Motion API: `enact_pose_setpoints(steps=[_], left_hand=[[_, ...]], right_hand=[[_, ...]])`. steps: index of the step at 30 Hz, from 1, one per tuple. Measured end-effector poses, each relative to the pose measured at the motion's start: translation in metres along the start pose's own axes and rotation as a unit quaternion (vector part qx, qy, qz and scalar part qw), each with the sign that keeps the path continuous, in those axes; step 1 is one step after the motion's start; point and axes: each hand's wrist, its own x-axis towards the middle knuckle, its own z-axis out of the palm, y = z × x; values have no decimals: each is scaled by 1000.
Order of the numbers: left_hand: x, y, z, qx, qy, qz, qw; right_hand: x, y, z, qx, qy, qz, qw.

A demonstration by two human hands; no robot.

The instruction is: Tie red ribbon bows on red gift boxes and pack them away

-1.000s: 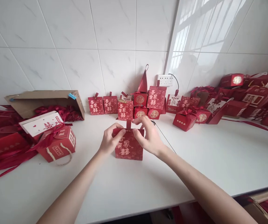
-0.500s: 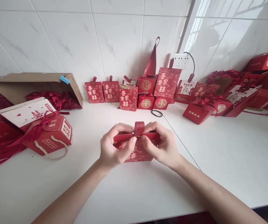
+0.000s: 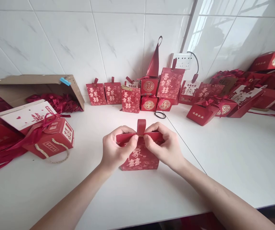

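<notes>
A small red gift box (image 3: 139, 158) with gold characters stands upright on the white counter (image 3: 132, 198) in front of me. Its red ribbon loop (image 3: 141, 126) sticks up from the top. My left hand (image 3: 117, 148) pinches the box's top edge on the left of the loop, fingers closed. On the right side of the loop my right hand (image 3: 166, 145) pinches the top edge the same way. Both thumbs meet just under the ribbon.
A row of finished red boxes (image 3: 130, 95) lines the tiled wall. An open cardboard carton (image 3: 35, 88) with red ribbons lies at the left, beside a rope-handled red box (image 3: 53, 137). More red boxes (image 3: 245, 92) are piled at the right. A black hair tie (image 3: 160, 115) lies nearby.
The box has come nearer to me and my view has tilted down. My fingers have closed in on the top edge either side of the ribbon loop, which now stands straight up.
</notes>
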Motion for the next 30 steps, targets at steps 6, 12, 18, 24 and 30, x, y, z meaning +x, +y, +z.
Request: enact_pose_setpoints(steps=[6, 12, 18, 24, 30], left_hand=[[5, -1, 2, -21, -2, -23, 1000], [1, -7, 1, -67, -10, -41, 997], [5, -32, -6, -127, -83, -108, 983], [14, -40, -10, -178, -138, -198, 954], [0, -49, 4, -275, -183, -235, 914]], right_hand=[[2, 4, 1, 7, 2, 9, 1000], [0, 7, 2, 30, -11, 5, 999], [-1, 37, -5, 90, -96, -30, 991], [12, 56, -8, 139, -58, 76, 986], [21, 42, -12, 212, 124, 104, 964]])
